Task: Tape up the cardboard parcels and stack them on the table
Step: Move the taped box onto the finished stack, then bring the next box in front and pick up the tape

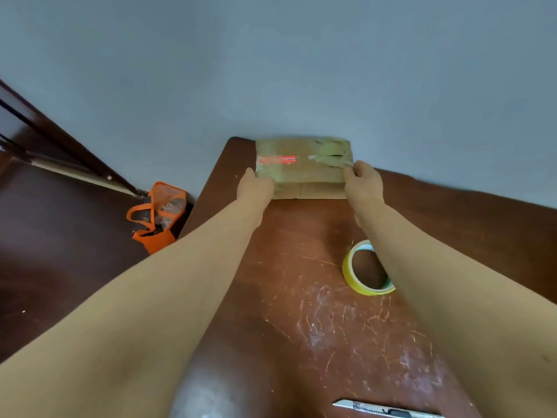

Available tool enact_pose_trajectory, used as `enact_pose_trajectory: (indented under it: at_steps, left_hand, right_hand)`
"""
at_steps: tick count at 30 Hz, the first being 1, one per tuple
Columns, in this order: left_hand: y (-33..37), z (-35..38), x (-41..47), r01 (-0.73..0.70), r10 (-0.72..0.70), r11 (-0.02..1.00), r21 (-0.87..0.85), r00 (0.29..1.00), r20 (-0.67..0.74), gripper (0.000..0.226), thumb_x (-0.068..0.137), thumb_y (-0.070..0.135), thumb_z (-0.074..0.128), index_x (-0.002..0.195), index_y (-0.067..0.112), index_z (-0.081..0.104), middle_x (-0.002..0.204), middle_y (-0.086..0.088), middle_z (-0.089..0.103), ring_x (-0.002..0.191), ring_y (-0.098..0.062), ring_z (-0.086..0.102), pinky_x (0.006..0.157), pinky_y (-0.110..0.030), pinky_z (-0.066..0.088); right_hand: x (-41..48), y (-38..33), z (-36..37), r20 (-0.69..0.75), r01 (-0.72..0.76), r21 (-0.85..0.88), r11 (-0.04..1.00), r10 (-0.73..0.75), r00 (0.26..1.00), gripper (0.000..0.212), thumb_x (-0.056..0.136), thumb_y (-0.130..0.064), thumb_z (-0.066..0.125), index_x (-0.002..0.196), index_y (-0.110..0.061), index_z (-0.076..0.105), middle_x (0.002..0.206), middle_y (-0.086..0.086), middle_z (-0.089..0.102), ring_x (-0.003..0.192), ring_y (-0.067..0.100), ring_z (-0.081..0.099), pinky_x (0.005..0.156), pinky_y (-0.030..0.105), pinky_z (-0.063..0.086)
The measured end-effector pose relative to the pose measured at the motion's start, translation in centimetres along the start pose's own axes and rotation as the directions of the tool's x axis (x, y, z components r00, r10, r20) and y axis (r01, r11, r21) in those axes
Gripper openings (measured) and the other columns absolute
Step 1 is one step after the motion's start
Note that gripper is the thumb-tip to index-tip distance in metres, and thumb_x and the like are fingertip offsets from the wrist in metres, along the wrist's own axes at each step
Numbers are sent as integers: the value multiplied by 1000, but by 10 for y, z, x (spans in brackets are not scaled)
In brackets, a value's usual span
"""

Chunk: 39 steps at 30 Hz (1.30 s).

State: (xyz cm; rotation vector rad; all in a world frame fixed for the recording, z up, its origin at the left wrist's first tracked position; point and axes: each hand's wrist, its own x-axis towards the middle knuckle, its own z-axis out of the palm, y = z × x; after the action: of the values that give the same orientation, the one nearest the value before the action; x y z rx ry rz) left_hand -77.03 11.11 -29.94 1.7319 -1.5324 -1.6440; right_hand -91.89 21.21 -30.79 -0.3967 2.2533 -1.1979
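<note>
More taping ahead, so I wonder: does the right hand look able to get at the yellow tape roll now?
Probably yes: the tape roll lies uncovered on the table close by that forearm, though the right hand must first release the parcel.

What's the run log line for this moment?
left hand: holds parcel near-left corner | right hand: holds near-right corner | parcel: taped, at table far end | tape roll: flat on table | knife: near edge
</note>
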Motion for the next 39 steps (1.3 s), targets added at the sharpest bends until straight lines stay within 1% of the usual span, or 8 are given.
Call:
enact_pose_trajectory:
  at_steps: [2, 5, 10, 21, 28, 32, 36, 39]
  left_hand:
    - [-6, -7, -1, -6, 6, 1000, 12, 1000, -31, 68, 94, 18, 49, 152, 11, 13, 158, -3, 18, 143, -22, 22, 115, -36, 22]
    - [-21, -31, -9, -4, 8, 999, 48, 997, -77, 72, 92, 36, 51, 151, 12, 19, 157, -7, 23, 141, -25, 27, 113, -37, 27]
    - [-61, -93, -40, 28, -6, 941, 338, 998, -66, 63, 91, 54, 39, 134, 9, 48, 133, -16, 49, 117, -34, 48, 100, -43, 42]
    - [-164, -161, -154, -261, 172, 761, 594, 964, 203, 47, 91, 47, 53, 105, 3, 58, 109, -15, 56, 100, -32, 56, 78, -34, 42]
    - [-188, -143, -188, -316, 143, 741, 593, 936, 321, 58, 85, 58, 58, 105, 4, 58, 106, -8, 61, 99, -26, 59, 79, -33, 44]
    - [-185, -136, -198, -287, 190, 762, 581, 956, 223, 70, 81, 49, 65, 131, 5, 44, 133, -12, 41, 120, -29, 46, 94, -34, 40]
    - [-171, -118, -208, -601, 537, 361, 713, 759, 368, 84, 86, 50, 57, 151, 14, 18, 159, -8, 8, 146, -23, 6, 117, -35, 10]
    - [-169, -97, -214, -737, 449, 180, 652, 651, 612, 96, 85, 65, 47, 153, 16, 1, 160, -2, -10, 147, -18, -11, 117, -34, -6]
  right_hand:
    - [-9, 2, 4, 14, 27, -2, 1000, -27, 1000, 22, 97, -15, 41, 103, -16, 61, 96, -1, 58, 86, 18, 52, 73, 11, 43]
    - [-42, 0, 13, -7, 65, -21, 998, -65, 998, 42, 98, -19, 43, 139, -11, 44, 137, 5, 50, 126, 22, 47, 106, 34, 38]
    - [-127, 11, 42, -33, 65, -11, 998, -65, 997, 44, 95, -19, 50, 138, -16, 43, 138, 3, 48, 123, 21, 48, 102, 34, 39]
    - [-303, 83, 45, -246, -79, 44, 996, 88, 965, 48, 92, -14, 57, 139, -14, 43, 138, 3, 48, 124, 21, 46, 95, 26, 36]
    - [-323, 115, 10, -265, -108, 36, 993, 114, 957, 48, 92, -9, 56, 138, -13, 44, 136, 6, 50, 124, 22, 47, 103, 34, 40]
    - [-317, 123, -5, -191, -62, -51, 997, 51, 980, 50, 90, -7, 57, 138, -12, 45, 138, 6, 48, 126, 22, 46, 105, 34, 39]
    - [-313, 123, -12, -163, 166, -279, 946, -217, 962, 43, 94, -8, 52, 137, -13, 49, 144, 4, 40, 133, 21, 34, 108, 29, 29]
    - [-306, 119, -14, 50, 332, -439, 835, -346, 937, 45, 100, -15, 42, 145, -16, 38, 154, 0, 28, 141, 18, 23, 111, 24, 22]
